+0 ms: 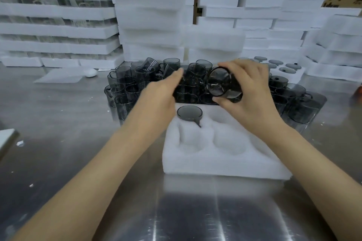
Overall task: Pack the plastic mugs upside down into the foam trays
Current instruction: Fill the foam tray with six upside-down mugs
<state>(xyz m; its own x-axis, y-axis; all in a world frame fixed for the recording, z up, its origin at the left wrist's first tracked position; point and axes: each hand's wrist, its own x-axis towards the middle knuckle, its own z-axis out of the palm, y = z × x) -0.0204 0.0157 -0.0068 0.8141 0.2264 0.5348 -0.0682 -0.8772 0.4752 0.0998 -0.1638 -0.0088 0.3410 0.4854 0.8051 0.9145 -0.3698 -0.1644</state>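
A white foam tray (215, 164) lies on the steel table in front of me. One smoky grey mug (189, 114) sits upside down in its far left pocket, handle toward me; the other pockets hold nothing. My right hand (248, 92) grips another grey mug (222, 84), tilted on its side above the tray's far right part, its mouth facing me. My left hand (162, 92) reaches out with fingers straight and blurred toward the cluster of loose grey mugs (135, 80) behind the tray; it holds nothing that I can see.
More upright mugs (301, 103) stand right of the tray. A filled foam tray (282, 68) with upturned mugs lies at the back right. Tall stacks of foam trays (150, 11) wall off the back; packed stacks (56, 25) stand at the left.
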